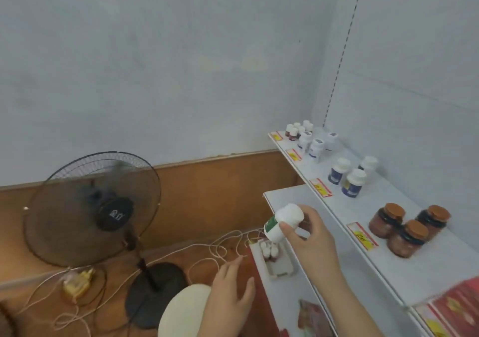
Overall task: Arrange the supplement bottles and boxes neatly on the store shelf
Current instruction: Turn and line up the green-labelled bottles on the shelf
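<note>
Mostly white bottle [282,222] (green label)

Pale blue-grey wall [160,64] is taking up most of the view, with wood paneling [220,181] running along the bottom. A black pedestal fan [96,207] is standing on the floor, white cables [207,253] tangling around its base.

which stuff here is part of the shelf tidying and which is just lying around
Part of the job:
- white bottle with green label, held in the right hand
- blue-label bottles on the top shelf
- brown-lidded jars
- small bottles on the lower shelf
- red boxes

Just lying about:
- standing fan
- white cables on the floor
- yellow plug adapter
</note>
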A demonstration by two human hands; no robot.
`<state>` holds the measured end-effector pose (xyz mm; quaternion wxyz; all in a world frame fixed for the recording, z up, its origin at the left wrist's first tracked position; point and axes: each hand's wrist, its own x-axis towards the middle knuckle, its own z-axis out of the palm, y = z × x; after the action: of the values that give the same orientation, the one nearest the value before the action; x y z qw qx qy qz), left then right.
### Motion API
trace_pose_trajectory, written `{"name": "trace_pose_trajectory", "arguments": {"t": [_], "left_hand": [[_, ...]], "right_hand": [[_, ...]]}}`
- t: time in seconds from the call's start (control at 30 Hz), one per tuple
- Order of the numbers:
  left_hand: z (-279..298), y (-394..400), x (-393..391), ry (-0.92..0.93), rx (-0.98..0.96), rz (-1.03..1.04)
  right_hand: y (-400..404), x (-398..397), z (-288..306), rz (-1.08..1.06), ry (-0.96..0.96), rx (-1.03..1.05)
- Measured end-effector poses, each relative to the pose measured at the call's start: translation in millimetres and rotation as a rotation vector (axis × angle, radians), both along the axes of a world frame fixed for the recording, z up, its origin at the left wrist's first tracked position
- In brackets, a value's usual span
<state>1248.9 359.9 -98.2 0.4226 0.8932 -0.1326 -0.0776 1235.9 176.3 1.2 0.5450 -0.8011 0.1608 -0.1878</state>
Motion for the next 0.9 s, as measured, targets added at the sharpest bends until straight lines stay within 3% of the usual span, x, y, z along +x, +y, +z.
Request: {"name": "trace_pose_trajectory", "arguments": {"t": [0.23,0.47,0.73,0.9], "left_hand": [[-36.8,3.8,100.1,0.121,0.081,0.008],[-111.3,-35.1,196.5,0.296,0.173,0.037],[-312.2,-98.9,311.1,0.628,0.232,0.051],[-455.8,-141.9,359.1,0.76,0.22,0.019]], "right_hand": [[-7.3,103.9,-59.2,-0.05,0.158,-0.037],[-42.1,216.0,-184.6,-0.113,0.414,0.083],[-90.7,313.0,-425.4,-0.348,0.662,0.128],[-124.1,351.2,-597.9,-0.569,0.7,0.172]]}}
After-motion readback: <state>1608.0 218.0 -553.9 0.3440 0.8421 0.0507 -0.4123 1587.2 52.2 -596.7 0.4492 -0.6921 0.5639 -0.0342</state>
